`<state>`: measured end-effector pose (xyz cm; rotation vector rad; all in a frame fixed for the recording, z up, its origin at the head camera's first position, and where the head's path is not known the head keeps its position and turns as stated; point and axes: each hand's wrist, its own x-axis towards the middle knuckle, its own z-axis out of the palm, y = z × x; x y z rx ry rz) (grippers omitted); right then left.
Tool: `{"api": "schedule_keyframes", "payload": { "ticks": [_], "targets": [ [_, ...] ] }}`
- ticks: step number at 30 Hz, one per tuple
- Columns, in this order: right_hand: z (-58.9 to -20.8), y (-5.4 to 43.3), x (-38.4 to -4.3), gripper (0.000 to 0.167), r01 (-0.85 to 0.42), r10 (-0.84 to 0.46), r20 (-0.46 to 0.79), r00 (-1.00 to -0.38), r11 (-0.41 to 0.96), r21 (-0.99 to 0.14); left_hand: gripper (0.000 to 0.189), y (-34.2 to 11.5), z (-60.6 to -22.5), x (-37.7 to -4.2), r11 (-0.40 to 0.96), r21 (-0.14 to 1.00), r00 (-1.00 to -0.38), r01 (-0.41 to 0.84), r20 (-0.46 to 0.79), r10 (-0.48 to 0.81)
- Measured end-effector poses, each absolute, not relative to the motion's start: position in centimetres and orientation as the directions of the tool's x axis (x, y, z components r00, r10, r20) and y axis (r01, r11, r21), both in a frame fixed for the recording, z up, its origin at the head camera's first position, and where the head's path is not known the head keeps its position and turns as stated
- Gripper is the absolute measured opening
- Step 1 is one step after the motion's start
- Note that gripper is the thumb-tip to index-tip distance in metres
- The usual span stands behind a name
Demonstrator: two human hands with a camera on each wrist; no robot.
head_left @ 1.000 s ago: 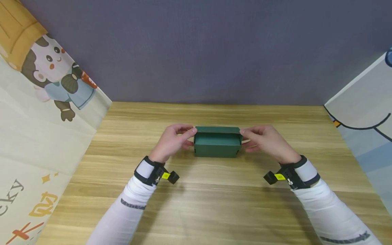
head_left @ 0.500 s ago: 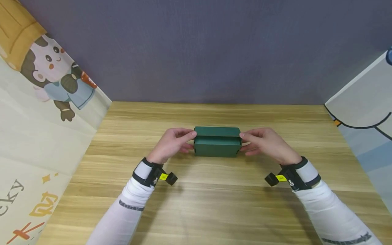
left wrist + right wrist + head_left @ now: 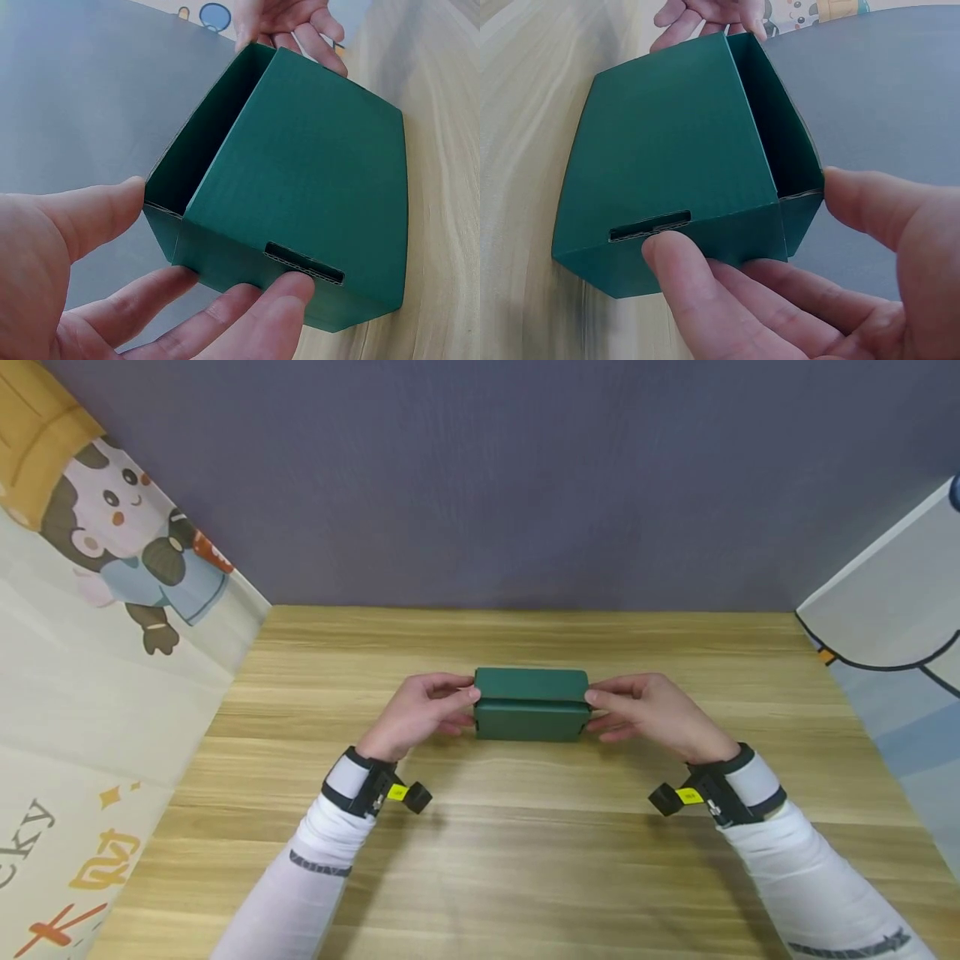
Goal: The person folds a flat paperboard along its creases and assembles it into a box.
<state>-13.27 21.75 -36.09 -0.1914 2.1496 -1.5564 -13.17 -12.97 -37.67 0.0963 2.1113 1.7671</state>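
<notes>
A small green cardboard box (image 3: 532, 725) sits on the wooden table, its hinged lid (image 3: 531, 683) tipped forward and nearly down. A dark gap shows between the lid's front edge and the front wall in both wrist views. My left hand (image 3: 416, 714) holds the left end, thumb at the lid's corner and fingertips along the side wall. At the right end, my right hand (image 3: 660, 714) mirrors this grip, its thumb on the other lid corner. Narrow slots are cut near the front wall's ends; one slot (image 3: 304, 262) lies right by a left fingertip. The box's inside is in shadow.
The wooden table (image 3: 525, 868) stretches around the box and toward me. Behind it rises a grey-blue panel (image 3: 525, 485). Printed cloths with cartoon figures hang at the left (image 3: 112, 710) and right (image 3: 885, 610).
The lid has swung down and forward, so the opening at the front has narrowed to a slit. Both hands have moved slightly toward me with it; the box has stayed in place.
</notes>
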Motion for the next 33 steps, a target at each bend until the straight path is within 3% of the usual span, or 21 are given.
{"api": "schedule_keyframes", "payload": {
  "ticks": [33],
  "targets": [
    [-36.64,21.12,-12.95,0.059,0.167,-0.329,-0.299,-0.896,0.374,-0.912,0.044,-12.74,-38.32,-13.2,0.183,0.967,-0.939,-0.177,-0.221,0.262]
  ]
}}
